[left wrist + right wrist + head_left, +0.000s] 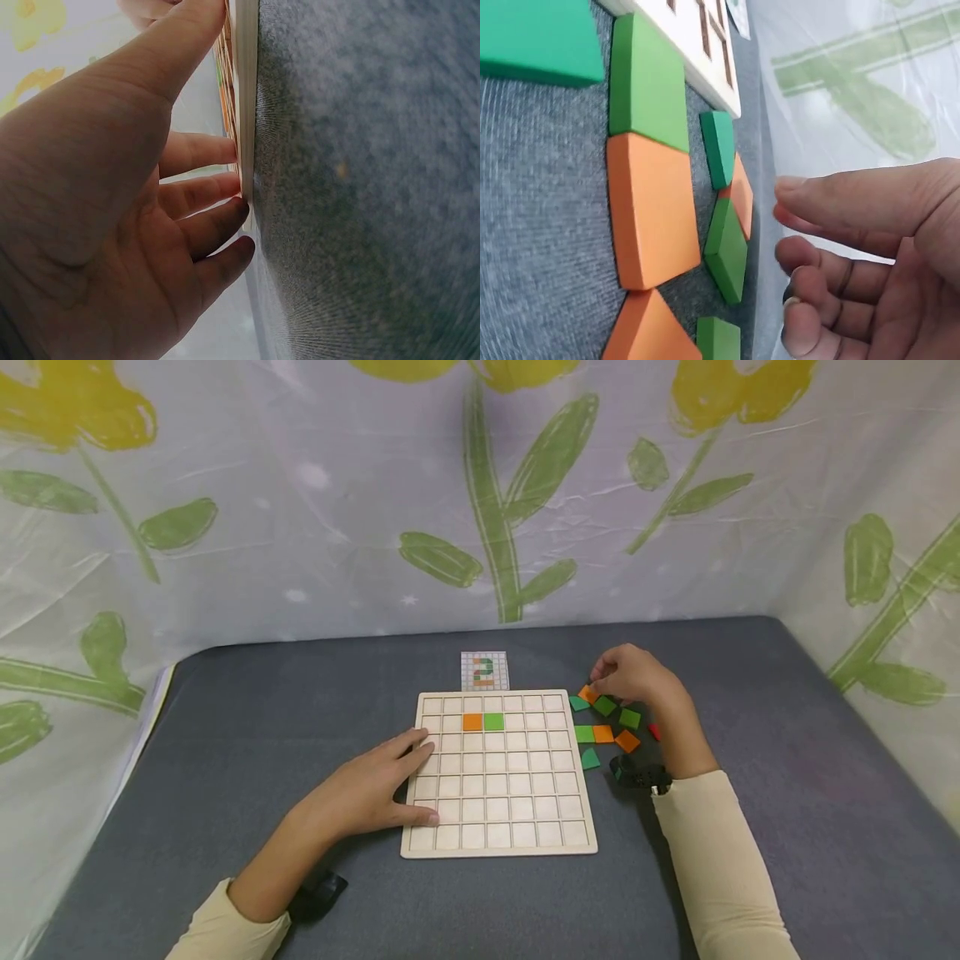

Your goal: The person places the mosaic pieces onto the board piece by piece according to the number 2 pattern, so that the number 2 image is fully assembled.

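Right hand [633, 677] at orange tile [587, 694], just off far right corner of board [498, 789]; fingertips drawn near together, no tile seen between, contact unclear; left hand [367, 789] well apart, fingers spread on board's left edge; risk: fingertips may nudge teal tile [578, 703] or green tile [604, 707], crowding orange; uneven left push could skid board; tightest toward board edge, more room on table [757, 693] rightward.
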Tool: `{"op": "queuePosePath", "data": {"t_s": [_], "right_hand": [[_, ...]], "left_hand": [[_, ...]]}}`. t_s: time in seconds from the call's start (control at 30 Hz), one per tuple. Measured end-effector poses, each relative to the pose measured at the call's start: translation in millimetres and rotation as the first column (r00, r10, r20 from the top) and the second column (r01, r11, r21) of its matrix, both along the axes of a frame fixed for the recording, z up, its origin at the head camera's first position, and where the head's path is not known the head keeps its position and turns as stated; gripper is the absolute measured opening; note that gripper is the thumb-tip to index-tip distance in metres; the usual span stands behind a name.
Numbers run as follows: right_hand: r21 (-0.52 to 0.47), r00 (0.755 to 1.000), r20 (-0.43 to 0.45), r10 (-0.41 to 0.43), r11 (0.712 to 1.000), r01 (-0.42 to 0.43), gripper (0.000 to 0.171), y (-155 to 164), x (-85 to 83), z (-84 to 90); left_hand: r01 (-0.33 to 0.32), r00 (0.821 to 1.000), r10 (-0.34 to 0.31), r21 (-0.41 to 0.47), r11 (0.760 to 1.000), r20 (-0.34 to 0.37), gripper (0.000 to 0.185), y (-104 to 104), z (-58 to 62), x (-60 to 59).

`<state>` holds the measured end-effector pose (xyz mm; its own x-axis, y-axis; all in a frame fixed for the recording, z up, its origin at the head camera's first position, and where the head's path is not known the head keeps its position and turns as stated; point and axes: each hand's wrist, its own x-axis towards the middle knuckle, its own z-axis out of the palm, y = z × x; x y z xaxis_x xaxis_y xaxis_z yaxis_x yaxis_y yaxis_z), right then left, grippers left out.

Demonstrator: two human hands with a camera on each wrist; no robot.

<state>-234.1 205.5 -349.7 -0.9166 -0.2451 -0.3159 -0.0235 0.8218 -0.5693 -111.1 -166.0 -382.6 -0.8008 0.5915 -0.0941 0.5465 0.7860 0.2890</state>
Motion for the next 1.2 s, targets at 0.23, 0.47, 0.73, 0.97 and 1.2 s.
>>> {"op": "queuePosePath", "data": {"t_s": [0.23,0.47,0.73,0.97,1.2], "right_hand": [[0.009,0.999,0.047,0.006,1.0,-0.007,0.014,5.6,0.6,-2.2],[0.049,0.99,0.124,0.062,0.996,-0.068,0.012,14.6,4.1,2.9],[0.007,0.98,0.033,0.196,0.981,-0.196,0.016,2.4,3.8,-0.5],[0.049,0.969,-0.054,0.24,0.97,-0.238,0.019,-14.4,2.6,-8.2],[0.071,0.973,-0.048,0.224,0.973,-0.22,0.013,-20.0,4.5,-6.7]], "left_hand": [[-0.008,1.0,0.008,0.004,1.0,0.005,0.093,-0.4,-1.1,1.2],[-0.012,1.0,0.012,0.003,1.0,0.009,0.093,-1.1,-0.9,1.3],[-0.021,0.999,0.021,-0.001,1.0,0.025,0.094,-0.8,0.8,1.6],[-0.017,1.0,0.017,-0.002,1.0,0.019,0.094,-0.6,-1.4,0.6],[-0.003,1.0,0.003,-0.004,1.0,-0.016,0.094,0.1,-1.6,0.2]]}}
